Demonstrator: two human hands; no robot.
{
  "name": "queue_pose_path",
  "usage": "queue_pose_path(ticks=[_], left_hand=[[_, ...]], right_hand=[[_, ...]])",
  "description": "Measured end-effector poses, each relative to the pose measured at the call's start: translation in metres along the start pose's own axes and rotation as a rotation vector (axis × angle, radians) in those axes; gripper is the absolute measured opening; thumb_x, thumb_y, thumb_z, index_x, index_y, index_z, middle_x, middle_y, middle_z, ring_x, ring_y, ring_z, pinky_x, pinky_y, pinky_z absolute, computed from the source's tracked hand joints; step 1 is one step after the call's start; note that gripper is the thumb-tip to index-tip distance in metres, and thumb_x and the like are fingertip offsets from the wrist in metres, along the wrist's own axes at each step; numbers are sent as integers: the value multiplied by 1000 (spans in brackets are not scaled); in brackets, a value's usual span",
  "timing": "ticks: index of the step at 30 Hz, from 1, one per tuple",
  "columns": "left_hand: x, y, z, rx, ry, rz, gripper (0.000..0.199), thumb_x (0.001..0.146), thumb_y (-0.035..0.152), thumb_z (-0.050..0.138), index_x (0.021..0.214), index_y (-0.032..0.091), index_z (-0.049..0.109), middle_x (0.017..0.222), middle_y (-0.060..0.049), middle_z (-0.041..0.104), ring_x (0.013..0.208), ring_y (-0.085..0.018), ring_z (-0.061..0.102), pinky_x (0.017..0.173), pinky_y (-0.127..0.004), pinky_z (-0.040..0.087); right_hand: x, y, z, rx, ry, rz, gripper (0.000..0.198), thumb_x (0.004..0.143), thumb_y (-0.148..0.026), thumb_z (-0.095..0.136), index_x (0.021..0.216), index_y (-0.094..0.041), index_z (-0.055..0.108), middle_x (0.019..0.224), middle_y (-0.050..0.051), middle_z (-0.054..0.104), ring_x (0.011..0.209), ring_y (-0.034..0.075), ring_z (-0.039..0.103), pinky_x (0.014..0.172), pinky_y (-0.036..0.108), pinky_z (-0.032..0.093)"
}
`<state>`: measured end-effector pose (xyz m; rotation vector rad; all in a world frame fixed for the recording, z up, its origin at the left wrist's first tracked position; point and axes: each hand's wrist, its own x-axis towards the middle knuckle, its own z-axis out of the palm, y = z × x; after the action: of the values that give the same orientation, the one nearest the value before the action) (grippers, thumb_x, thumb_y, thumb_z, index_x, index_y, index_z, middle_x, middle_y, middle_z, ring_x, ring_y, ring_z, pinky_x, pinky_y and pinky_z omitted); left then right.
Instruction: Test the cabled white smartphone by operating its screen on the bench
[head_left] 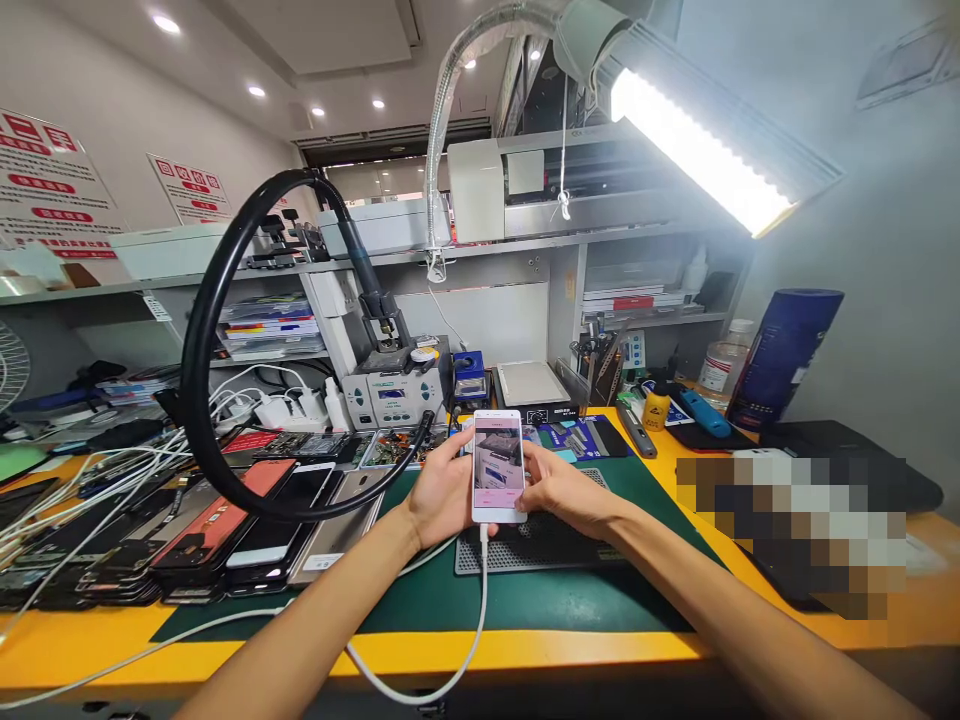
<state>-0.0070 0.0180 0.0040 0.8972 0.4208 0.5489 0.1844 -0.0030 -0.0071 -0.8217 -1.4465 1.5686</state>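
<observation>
"So, holding what, and how?"

"Gripping a white phone (498,468) with both hands, up over the middle of a green mat (405,612), screen turned to the near side. Closed round the left edge with the left hand (442,492); curled at the right edge with the right hand (561,488), thumb by the near right corner of the screen. Can't tell about the fingers behind, hidden by the phone."

"Plugged into anything?"

"Yes, at the near end, to a white cable (484,590), looping down past the near edge of the yellow bench (637,645)."

"And on the screen?"

"Showing a grey machine, much like the grey station (397,398) on the far side, with pale pink above and below."

"Directly under the phone?"

"Look down to a dark perforated board (469,562), flat on the mat."

"Over to the left?"

"Packed close with stacked phones (191,525), under the big loop of a black hose (193,340). Farther left, strewn with white cords (154,455)."

"And to the right?"

"Find a yellow bottle (655,412) at the far right, then a clear bottle (724,366) just beside a blue roll (787,355). Nearer, masked by coarse blocks, so can't tell what."

"Overhead?"

"Lit brightly from the right by a lamp (697,150)."
</observation>
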Motion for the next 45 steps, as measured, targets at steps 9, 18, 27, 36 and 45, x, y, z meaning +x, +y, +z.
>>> queue_pose_path(ticks=[9, 18, 27, 36, 45], left_hand=[[0, -1, 0, 6, 11, 1, 75, 95, 69, 34, 126, 7, 63, 99, -23, 71, 78, -32, 68, 50, -35, 50], [-3, -2, 1, -19, 66, 3, 64, 96, 61, 45, 131, 10, 61, 103, -20, 72, 80, -32, 70, 56, -37, 54], [-4, 0, 3, 3, 89, 8, 56, 99, 53, 44, 130, 11, 63, 108, -21, 72, 85, -36, 70, 55, -42, 56], [-2, 1, 9, 22, 77, -13, 66, 98, 60, 40, 124, 5, 65, 108, -24, 70, 82, -33, 69, 55, -38, 55], [-1, -2, 5, 8, 16, 11, 69, 97, 62, 37, 131, 7, 61, 101, -22, 71, 78, -31, 69, 52, -35, 53]], right_hand=[[-1, 0, 0, 21, -14, 12, 65, 56, -6, 62, 119, -24, 62, 98, 1, 68, 75, 15, 58, 69, 29, 48], [2, -3, 0, 19, -6, 39, 59, 53, -8, 62, 110, -22, 61, 85, -2, 63, 69, 13, 56, 56, 22, 44], [4, -5, -4, -5, -48, 56, 50, 54, -11, 69, 101, -20, 56, 84, -2, 61, 71, 13, 58, 56, 22, 47], [2, -8, -2, -28, -31, 64, 50, 54, -12, 66, 101, -20, 52, 85, -2, 61, 71, 14, 58, 57, 24, 46], [-1, -9, 1, 6, 2, 76, 57, 56, -9, 62, 111, -21, 55, 89, 0, 65, 69, 13, 57, 58, 24, 44]])
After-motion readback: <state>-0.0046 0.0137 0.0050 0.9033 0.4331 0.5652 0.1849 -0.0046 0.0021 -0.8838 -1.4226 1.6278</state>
